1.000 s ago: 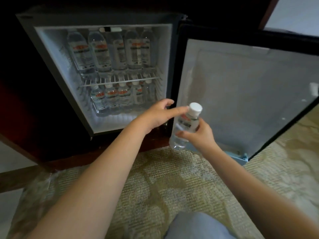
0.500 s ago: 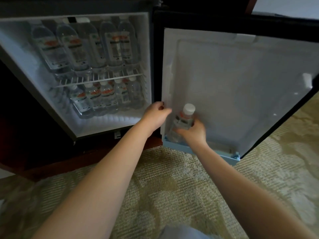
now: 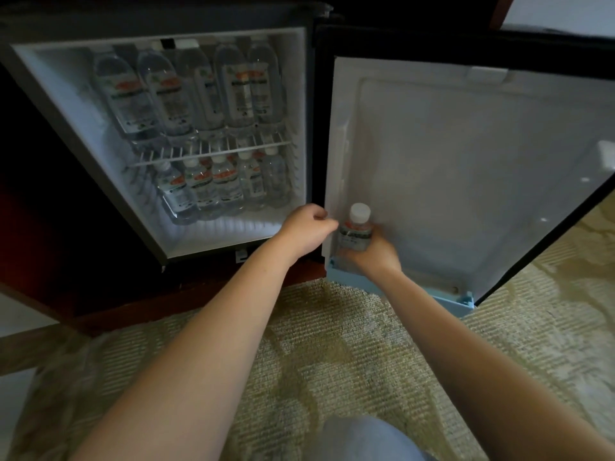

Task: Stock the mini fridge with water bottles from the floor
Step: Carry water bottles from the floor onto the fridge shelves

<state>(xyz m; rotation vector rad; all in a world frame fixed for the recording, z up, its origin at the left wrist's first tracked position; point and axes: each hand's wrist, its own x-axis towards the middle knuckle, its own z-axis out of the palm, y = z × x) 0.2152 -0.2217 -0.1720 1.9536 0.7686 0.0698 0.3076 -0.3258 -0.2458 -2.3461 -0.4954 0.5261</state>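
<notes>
The mini fridge stands open, its door swung out to the right. Several water bottles stand on the upper wire shelf and several more on the fridge floor below. My right hand grips a clear water bottle with a white cap and red label, upright in the left end of the light blue door rack. My left hand is curled on the door's inner left edge, right beside the bottle.
A patterned beige carpet covers the floor in front of the fridge. Dark wooden cabinet framing surrounds the fridge on the left. My knee in light blue fabric shows at the bottom edge.
My right hand lowered the bottle from in front of the door down into the door rack. My left hand moved from the bottle to the door's edge and curled shut on it.
</notes>
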